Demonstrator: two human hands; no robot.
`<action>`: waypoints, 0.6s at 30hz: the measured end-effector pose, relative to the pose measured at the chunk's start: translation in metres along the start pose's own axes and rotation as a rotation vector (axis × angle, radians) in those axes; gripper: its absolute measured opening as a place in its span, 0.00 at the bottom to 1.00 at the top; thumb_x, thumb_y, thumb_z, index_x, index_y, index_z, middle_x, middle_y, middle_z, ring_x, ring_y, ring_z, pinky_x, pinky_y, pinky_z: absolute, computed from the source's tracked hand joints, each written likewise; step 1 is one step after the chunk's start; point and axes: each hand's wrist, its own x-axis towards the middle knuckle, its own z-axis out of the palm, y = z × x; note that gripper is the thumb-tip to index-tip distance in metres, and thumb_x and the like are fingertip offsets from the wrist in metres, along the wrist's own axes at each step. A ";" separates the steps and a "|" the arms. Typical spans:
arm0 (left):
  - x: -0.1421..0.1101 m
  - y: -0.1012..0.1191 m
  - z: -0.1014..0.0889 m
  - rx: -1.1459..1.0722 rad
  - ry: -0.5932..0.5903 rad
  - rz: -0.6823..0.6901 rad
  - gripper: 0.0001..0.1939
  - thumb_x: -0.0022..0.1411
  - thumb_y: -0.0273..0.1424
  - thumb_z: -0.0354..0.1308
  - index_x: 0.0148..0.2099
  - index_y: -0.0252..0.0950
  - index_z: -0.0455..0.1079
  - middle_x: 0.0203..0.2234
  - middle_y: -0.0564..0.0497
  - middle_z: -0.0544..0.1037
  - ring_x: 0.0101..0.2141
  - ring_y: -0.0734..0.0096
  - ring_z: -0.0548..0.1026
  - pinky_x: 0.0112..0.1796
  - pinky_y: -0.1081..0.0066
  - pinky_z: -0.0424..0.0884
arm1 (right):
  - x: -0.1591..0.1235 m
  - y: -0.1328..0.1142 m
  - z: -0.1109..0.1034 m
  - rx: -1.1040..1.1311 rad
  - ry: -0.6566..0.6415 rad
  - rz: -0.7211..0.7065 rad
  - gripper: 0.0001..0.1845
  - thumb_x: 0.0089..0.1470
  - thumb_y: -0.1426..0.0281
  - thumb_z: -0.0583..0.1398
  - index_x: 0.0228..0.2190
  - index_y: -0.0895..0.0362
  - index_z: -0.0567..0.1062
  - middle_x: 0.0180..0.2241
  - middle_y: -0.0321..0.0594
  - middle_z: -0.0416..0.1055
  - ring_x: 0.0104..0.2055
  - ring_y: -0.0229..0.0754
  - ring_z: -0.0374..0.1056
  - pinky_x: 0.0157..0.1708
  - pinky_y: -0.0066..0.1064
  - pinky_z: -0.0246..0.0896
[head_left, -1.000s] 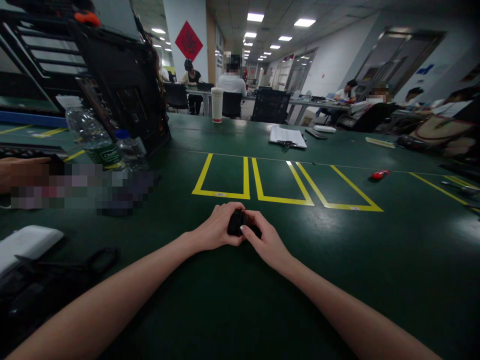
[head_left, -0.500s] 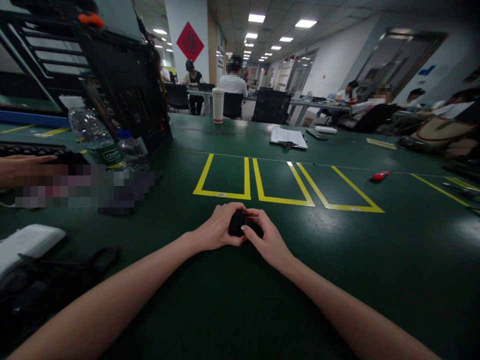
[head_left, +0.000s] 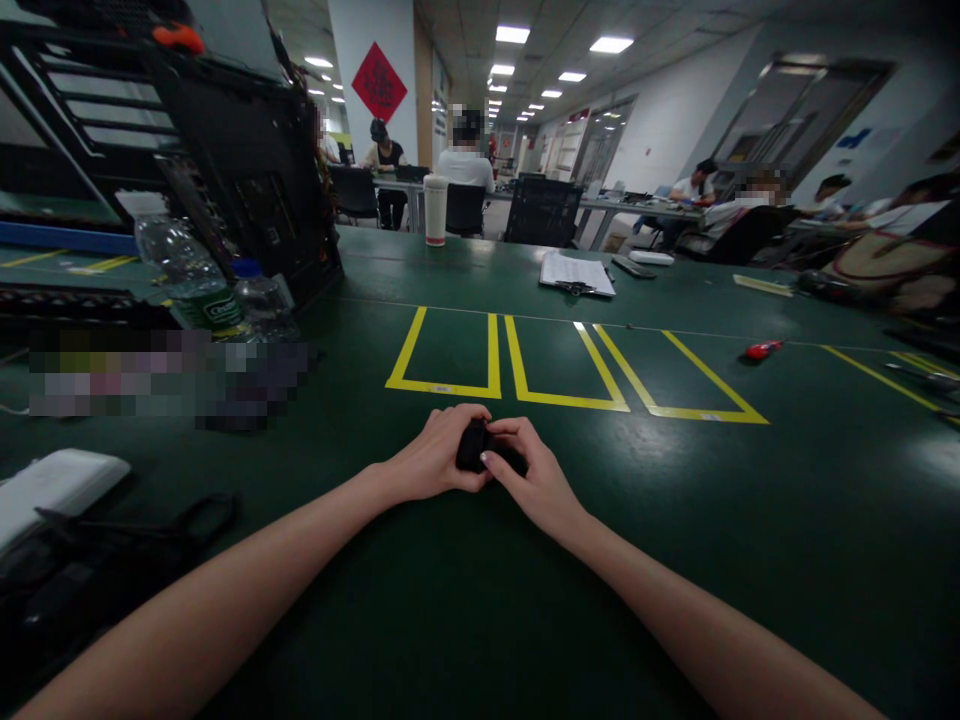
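A small black block-shaped object (head_left: 472, 447) is held between my two hands, low over the green table (head_left: 480, 600). My left hand (head_left: 439, 455) wraps round its left side, thumb below and fingers over the top. From the right, my right hand (head_left: 536, 475) pinches at its edge, the thumb and index fingertips touching it. Its exact kind cannot be made out, since the fingers cover much of it. Just beyond the hands, yellow tape outlines (head_left: 450, 389) mark the tabletop.
Two plastic bottles (head_left: 259, 300) and a black metal frame (head_left: 262, 190) stand at left. A white device (head_left: 67, 485) and black cables (head_left: 112, 560) lie nearer. Farther back are a clipboard (head_left: 576, 273) and a white cup (head_left: 435, 210). A red object (head_left: 763, 350) lies right.
The other person's hand at the far left has gone out of view. My hands stay almost in place, still holding the black object.
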 end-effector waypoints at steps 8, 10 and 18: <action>-0.001 0.003 -0.003 -0.024 -0.026 -0.028 0.25 0.52 0.33 0.58 0.50 0.38 0.52 0.44 0.46 0.64 0.42 0.60 0.66 0.43 0.60 0.62 | -0.002 -0.006 -0.002 0.018 -0.046 0.030 0.11 0.54 0.70 0.55 0.41 0.54 0.65 0.42 0.39 0.65 0.44 0.42 0.65 0.45 0.40 0.63; 0.000 0.002 -0.002 -0.021 -0.016 -0.012 0.25 0.52 0.34 0.58 0.50 0.38 0.52 0.44 0.46 0.64 0.42 0.61 0.66 0.43 0.61 0.62 | -0.002 -0.004 -0.001 0.005 -0.021 -0.013 0.10 0.54 0.70 0.55 0.40 0.53 0.66 0.41 0.39 0.64 0.44 0.42 0.64 0.45 0.40 0.63; -0.001 0.002 -0.003 -0.023 -0.014 -0.012 0.25 0.52 0.33 0.58 0.50 0.38 0.53 0.44 0.46 0.64 0.42 0.60 0.66 0.42 0.61 0.63 | 0.000 -0.003 0.000 -0.031 -0.005 0.023 0.14 0.54 0.71 0.55 0.44 0.54 0.64 0.42 0.40 0.65 0.45 0.43 0.64 0.46 0.41 0.62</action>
